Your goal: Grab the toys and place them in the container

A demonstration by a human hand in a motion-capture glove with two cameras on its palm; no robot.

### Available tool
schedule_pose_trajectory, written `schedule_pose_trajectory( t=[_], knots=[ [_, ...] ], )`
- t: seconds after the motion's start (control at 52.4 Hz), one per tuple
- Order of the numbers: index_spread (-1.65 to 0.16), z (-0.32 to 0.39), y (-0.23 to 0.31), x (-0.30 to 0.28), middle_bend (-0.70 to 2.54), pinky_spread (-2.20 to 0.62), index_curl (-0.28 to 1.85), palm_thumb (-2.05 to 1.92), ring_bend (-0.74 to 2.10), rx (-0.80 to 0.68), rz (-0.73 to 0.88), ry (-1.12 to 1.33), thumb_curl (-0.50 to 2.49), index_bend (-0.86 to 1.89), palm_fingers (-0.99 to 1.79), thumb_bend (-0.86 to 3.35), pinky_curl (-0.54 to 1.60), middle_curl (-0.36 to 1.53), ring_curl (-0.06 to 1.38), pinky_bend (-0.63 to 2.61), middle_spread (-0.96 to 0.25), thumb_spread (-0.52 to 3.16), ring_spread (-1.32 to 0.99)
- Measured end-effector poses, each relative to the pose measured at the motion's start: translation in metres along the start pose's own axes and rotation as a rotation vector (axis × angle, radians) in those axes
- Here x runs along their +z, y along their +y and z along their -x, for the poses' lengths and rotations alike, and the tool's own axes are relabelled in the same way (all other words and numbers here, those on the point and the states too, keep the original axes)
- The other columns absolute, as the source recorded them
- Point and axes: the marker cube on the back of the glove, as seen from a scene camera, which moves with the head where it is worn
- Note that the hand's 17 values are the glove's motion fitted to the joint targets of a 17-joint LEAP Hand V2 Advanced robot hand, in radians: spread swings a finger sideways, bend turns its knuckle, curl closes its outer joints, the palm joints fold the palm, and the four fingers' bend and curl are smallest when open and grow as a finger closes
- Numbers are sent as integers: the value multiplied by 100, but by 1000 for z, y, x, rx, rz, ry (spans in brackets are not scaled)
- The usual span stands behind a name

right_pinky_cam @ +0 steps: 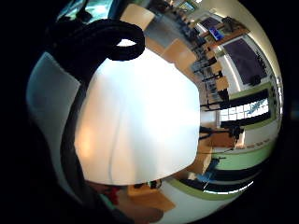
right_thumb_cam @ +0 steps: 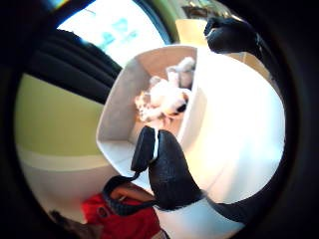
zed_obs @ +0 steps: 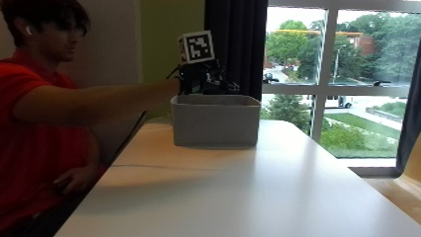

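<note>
My gloved right hand [zed_obs: 200, 79] hovers just above the rim of the grey fabric container [zed_obs: 215, 123], at the far left of the white table [zed_obs: 263, 187]. In the thumb side palm view the container [right_thumb_cam: 117, 99] lies below the palm. Plush toys [right_thumb_cam: 167, 99], white with orange and dark patches, lie inside it. The thumb [right_thumb_cam: 167, 169] and a fingertip [right_thumb_cam: 229, 35] are spread apart with nothing between them. No toy shows on the table [right_pinky_cam: 145, 116].
A thin cable [zed_obs: 164, 167] runs across the tabletop in front of the container. The bare left hand [zed_obs: 72, 180] rests low by the table's left edge. A dark curtain [zed_obs: 233, 44] and a window [zed_obs: 335, 74] stand behind the container.
</note>
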Motion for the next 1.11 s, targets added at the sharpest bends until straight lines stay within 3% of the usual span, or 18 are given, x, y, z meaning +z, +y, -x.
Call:
schedule_pose_trajectory(
  t=[0.458,0.687,0.858,1.106],
  knots=[
    [-43,-89,99,60,35,2,56,-6,64,88,62,-72,29,29,21,-5,30,39,22,76,-19,118,-24],
    [-42,-124,150,107,33,2,55,-6,60,209,110,6,28,29,21,-5,29,38,21,72,-18,119,-24],
    [-42,-139,172,129,31,2,54,-6,56,300,126,14,27,31,20,-5,29,37,19,68,-18,119,-25],
    [-42,-143,186,139,28,2,53,-5,51,316,119,1,26,32,18,-5,28,37,18,62,-17,119,-24]
  ],
)
